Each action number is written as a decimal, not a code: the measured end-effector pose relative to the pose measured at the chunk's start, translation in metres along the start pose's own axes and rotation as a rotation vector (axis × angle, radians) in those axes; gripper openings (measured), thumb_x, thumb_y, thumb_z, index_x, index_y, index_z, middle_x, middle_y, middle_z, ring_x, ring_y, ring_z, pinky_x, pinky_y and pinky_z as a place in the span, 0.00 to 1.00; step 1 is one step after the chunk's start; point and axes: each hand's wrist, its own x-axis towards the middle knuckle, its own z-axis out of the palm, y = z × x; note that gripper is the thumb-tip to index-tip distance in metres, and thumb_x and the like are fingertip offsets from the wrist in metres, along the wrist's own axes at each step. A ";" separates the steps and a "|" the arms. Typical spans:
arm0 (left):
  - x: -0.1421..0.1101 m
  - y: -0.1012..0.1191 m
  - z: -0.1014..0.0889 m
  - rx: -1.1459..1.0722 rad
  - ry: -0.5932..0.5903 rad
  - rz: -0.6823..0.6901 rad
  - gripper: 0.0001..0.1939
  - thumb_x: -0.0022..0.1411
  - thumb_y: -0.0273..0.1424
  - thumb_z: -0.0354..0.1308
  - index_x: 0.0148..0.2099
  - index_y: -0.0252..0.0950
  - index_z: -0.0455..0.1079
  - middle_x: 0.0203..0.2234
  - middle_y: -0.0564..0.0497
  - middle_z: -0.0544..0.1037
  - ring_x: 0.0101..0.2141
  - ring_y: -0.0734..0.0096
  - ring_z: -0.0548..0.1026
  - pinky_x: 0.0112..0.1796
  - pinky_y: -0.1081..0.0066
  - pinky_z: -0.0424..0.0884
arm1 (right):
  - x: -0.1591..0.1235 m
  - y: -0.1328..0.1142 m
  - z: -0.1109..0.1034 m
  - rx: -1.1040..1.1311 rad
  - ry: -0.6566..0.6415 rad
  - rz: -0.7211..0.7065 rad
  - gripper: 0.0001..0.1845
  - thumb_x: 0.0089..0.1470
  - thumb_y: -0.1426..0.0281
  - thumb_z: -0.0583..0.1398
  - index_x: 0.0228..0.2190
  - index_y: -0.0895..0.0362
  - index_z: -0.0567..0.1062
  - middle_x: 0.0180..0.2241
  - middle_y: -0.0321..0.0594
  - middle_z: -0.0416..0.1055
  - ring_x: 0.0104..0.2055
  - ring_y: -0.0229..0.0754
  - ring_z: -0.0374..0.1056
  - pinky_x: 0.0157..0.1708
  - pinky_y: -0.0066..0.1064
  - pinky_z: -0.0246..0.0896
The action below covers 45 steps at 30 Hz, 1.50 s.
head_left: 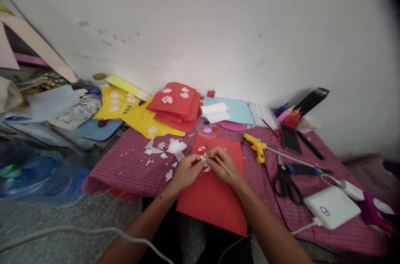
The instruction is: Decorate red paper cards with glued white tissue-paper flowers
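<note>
A sheet of red paper (215, 197) lies at the table's front edge, overhanging it slightly. Above the sheet, my left hand (190, 168) pinches a small scrap of white paper (203, 158). My right hand (223, 166) meets it fingertip to fingertip and holds a slim paintbrush (222, 165) with a pale wooden handle; its tip points up and left. Whether the right fingers also grip the scrap, I cannot tell. More white bits lie on the red sheet around the fingers. To the left are torn white scraps (169, 175) and a crumpled white piece (176, 146).
Red papers (175, 99) with white-pink blossoms are stacked at the back, beside yellow sheets (145, 120). Paint pots (207, 130) stand behind the red sheet. At right lie a yellow glue gun (256, 146), black scissors (286, 185), a phone (290, 138) and a white power bank (331, 206) with cables.
</note>
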 end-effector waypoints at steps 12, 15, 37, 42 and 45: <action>-0.001 -0.002 0.000 0.097 0.069 0.057 0.11 0.64 0.35 0.54 0.30 0.36 0.67 0.22 0.56 0.70 0.24 0.75 0.66 0.27 0.74 0.61 | -0.001 0.001 0.000 -0.037 -0.031 -0.091 0.09 0.56 0.69 0.63 0.37 0.51 0.66 0.35 0.37 0.68 0.32 0.40 0.65 0.33 0.32 0.63; -0.002 -0.005 0.001 0.141 0.063 0.085 0.10 0.65 0.35 0.54 0.32 0.36 0.69 0.23 0.55 0.71 0.25 0.75 0.67 0.28 0.75 0.61 | -0.002 -0.002 0.002 -0.032 -0.036 -0.128 0.10 0.55 0.69 0.63 0.37 0.51 0.66 0.36 0.38 0.69 0.34 0.41 0.66 0.35 0.33 0.64; -0.009 0.005 0.005 0.512 0.091 0.319 0.10 0.65 0.27 0.51 0.32 0.37 0.70 0.25 0.53 0.74 0.28 0.72 0.70 0.33 0.72 0.61 | -0.003 0.001 0.004 -0.200 -0.009 -0.173 0.06 0.58 0.73 0.59 0.34 0.51 0.66 0.30 0.35 0.69 0.27 0.38 0.65 0.29 0.30 0.61; -0.008 0.003 0.004 0.485 0.119 0.250 0.11 0.66 0.30 0.52 0.31 0.36 0.69 0.23 0.55 0.71 0.26 0.73 0.68 0.31 0.73 0.60 | -0.004 0.003 0.003 -0.153 0.064 -0.092 0.03 0.59 0.70 0.59 0.34 0.52 0.67 0.32 0.37 0.70 0.29 0.39 0.66 0.30 0.30 0.63; -0.007 0.001 0.003 0.487 0.120 0.253 0.11 0.66 0.30 0.51 0.32 0.37 0.70 0.24 0.54 0.73 0.26 0.73 0.69 0.31 0.73 0.60 | -0.004 0.002 0.003 -0.119 0.023 -0.104 0.05 0.58 0.70 0.60 0.36 0.52 0.67 0.32 0.37 0.70 0.30 0.40 0.67 0.31 0.30 0.64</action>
